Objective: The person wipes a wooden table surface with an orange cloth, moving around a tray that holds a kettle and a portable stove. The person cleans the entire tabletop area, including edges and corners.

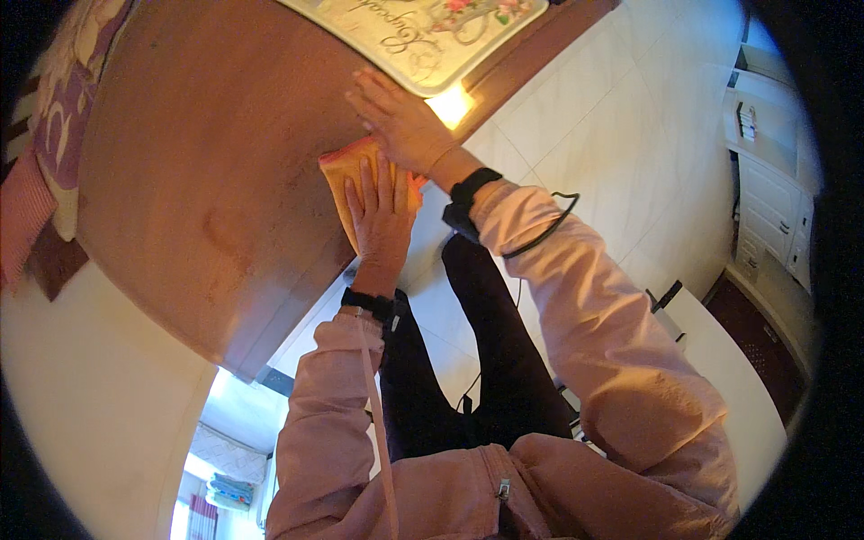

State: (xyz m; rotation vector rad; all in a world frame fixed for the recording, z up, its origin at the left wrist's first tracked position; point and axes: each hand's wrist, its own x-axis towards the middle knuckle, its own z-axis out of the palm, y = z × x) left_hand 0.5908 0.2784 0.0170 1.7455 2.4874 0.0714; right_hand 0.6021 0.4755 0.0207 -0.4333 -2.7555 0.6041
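Observation:
An orange cloth [337, 177] with a red edge lies folded on a brown wooden tabletop [202, 135], near its front edge. My left hand [381, 212] presses flat on the cloth, fingers spread a little. Just beyond it, my right hand [398, 125] reaches over the cloth's far corner, fingers extended toward the wood. Whether its palm or thumb touches the cloth cannot be told. A patterned tray [432, 40] with flowers and lettering rests on the table right beyond the right hand's fingers. Black bands circle both wrists.
Pink and purple fabric [64, 128] lies at the far left end of the table. Pale floor tiles [580, 128] run along the table's right side. A white cabinet [773, 202] stands at the right. A dark cord [553, 226] loops around the right sleeve.

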